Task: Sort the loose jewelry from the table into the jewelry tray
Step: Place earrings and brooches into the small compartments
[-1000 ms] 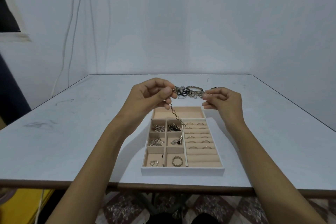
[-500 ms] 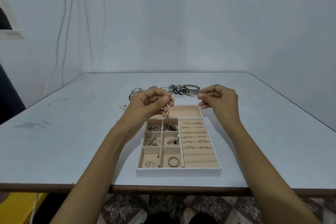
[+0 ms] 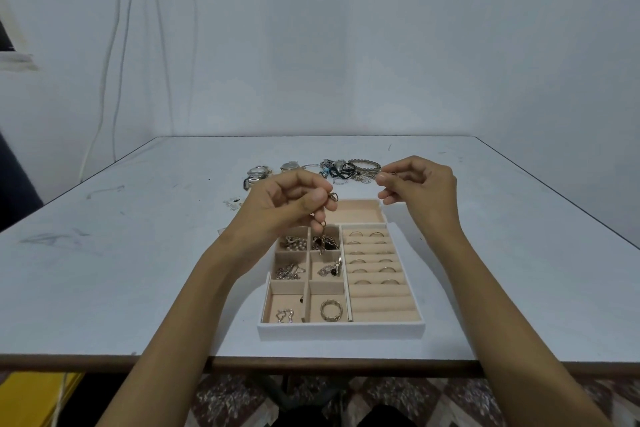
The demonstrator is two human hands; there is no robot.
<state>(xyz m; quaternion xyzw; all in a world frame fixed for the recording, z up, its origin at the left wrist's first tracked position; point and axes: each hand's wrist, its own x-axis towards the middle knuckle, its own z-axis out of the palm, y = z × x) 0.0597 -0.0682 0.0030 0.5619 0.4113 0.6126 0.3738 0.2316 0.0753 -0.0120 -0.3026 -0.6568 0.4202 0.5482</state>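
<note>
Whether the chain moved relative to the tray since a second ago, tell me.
Yes. Against the tray, the chain pinched by the left hand swung left from the ring-row divider and hangs into a rear cell.

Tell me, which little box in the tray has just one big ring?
The small compartment in the nearest row, right beside the ring rolls: one chunky ring lies alone there.

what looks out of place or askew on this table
Little stands out. A few small pieces lie alone on the table, apart from the jewelry pile beyond the tray. The tray's near-left divider looks slightly tilted.
</note>
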